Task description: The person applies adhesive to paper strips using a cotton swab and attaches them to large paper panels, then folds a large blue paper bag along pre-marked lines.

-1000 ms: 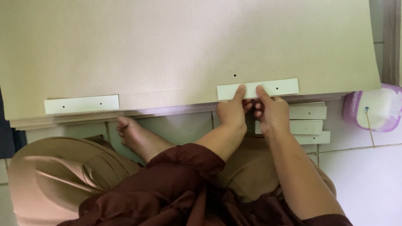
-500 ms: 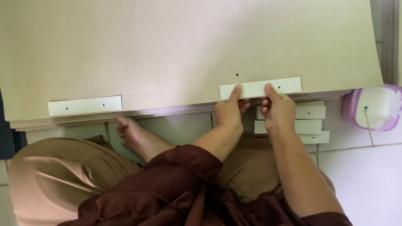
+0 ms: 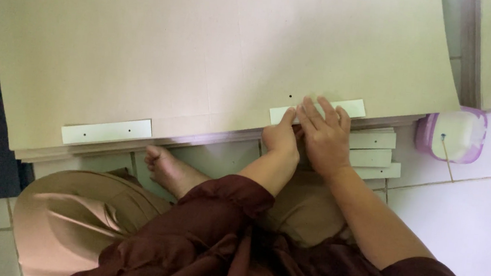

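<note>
Strip [image 3: 352, 107]: pale, on the board [image 3: 205, 51] edge.
Hands: my left hand [image 3: 281, 138] and right hand [image 3: 324, 136] together, pressing it flat.
Next: I think firm, even pressure.

Matt cardboard sheet [image 3: 205, 51]; smooth paper strip [image 3: 107, 131]; glossy floor tiles [image 3: 457, 221].

On the large board [image 3: 217, 58], near its front edge, lie two paper strips: one strip [image 3: 107, 131] to the left, the other strip [image 3: 352, 107] to the right under both hands. Below the board's front edge, spare strips [image 3: 374, 155] are stacked. A glue tub [image 3: 456, 136] sits right of the board, a bare foot [image 3: 163, 169] before it
</note>
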